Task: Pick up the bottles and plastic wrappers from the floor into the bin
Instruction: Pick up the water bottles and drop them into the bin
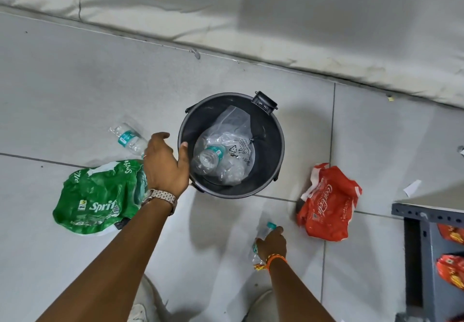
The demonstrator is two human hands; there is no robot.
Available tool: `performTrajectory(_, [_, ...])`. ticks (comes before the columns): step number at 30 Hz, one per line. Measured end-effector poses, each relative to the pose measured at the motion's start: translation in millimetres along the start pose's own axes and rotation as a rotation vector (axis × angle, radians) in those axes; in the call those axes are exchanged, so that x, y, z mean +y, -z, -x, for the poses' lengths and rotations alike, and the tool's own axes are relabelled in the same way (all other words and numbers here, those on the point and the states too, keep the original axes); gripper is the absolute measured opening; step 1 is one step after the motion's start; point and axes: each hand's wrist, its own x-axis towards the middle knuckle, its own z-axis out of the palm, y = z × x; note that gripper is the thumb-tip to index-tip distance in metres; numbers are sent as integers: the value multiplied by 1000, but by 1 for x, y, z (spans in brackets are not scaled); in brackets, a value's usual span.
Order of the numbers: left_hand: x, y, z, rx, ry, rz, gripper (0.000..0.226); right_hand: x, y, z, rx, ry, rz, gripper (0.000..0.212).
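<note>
A black round bin (272, 140) stands on the tiled floor. Inside it lie a clear plastic bag (233, 125) and a clear bottle with a teal label (209, 157). My left hand (164, 163) hovers open at the bin's left rim, holding nothing. Left of it lie a clear bottle (128, 137) and a green Sprite wrapper (98, 196). My right hand (272, 245) is closed around a clear bottle with a teal cap (270, 225), low in front of the bin. A red Coca-Cola wrapper (326, 208) lies right of the bin.
A white wall (276, 15) runs across the top behind the bin. A grey metal rack (426, 246) with red packets stands at the lower right. A scrap of white paper (411, 188) lies near it. My shoes (140, 306) show at the bottom.
</note>
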Motion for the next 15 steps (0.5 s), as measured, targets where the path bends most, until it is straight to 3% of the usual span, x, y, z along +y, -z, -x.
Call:
performTrajectory(3, [-3, -9, 3, 21, -84, 13, 33, -6, 14, 13, 42, 13, -94, 59])
performTrajectory(5, [-2, -13, 6, 46, -76, 15, 32, -24, 45, 31, 181, 28, -293, 52])
performTrajectory(10, [1, -14, 12, 58, -37, 33, 31, -100, 167, 131, 555, 338, -738, 51])
performTrajectory(12, [4, -13, 12, 66, -26, 44, 31, -135, 196, 159, 567, 506, -735, 49])
performTrajectory(15, [5, -13, 13, 64, -29, 71, 30, -190, 194, 158, 469, 722, -432, 44])
